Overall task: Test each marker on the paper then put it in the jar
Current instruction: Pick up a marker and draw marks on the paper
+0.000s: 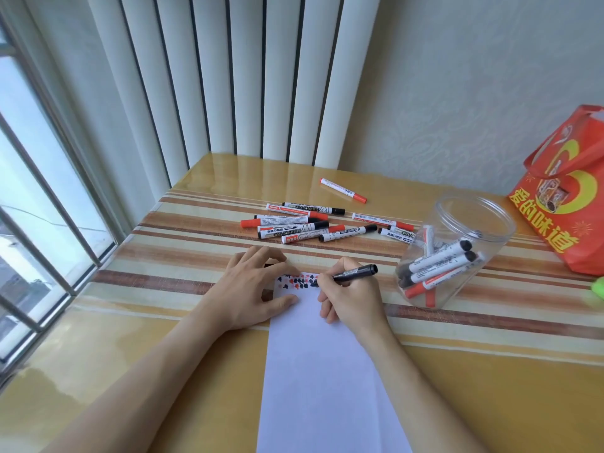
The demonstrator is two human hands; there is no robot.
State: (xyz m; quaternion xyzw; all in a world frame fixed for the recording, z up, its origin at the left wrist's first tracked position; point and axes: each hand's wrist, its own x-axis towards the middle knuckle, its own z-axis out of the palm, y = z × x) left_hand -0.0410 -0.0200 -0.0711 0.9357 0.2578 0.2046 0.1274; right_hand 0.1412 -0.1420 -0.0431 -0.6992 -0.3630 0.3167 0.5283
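Observation:
A white sheet of paper (320, 371) lies lengthwise in front of me, its far end covered in red and black test marks (295, 281). My right hand (349, 295) grips a black marker (356, 273) with its tip down on the paper among the marks. My left hand (258, 289) rests on the sheet's far left corner, fingers bent, and seems to pinch a small dark thing, perhaps the cap. A clear plastic jar (454, 250) stands to the right, holding several markers. A heap of red and black markers (304, 223) lies beyond the paper.
One red-capped marker (343, 190) lies alone further back. A red printed bag (568, 194) stands at the right by the wall. Something green (598, 287) shows at the right edge. Vertical blinds hang behind the table and a window runs along the left.

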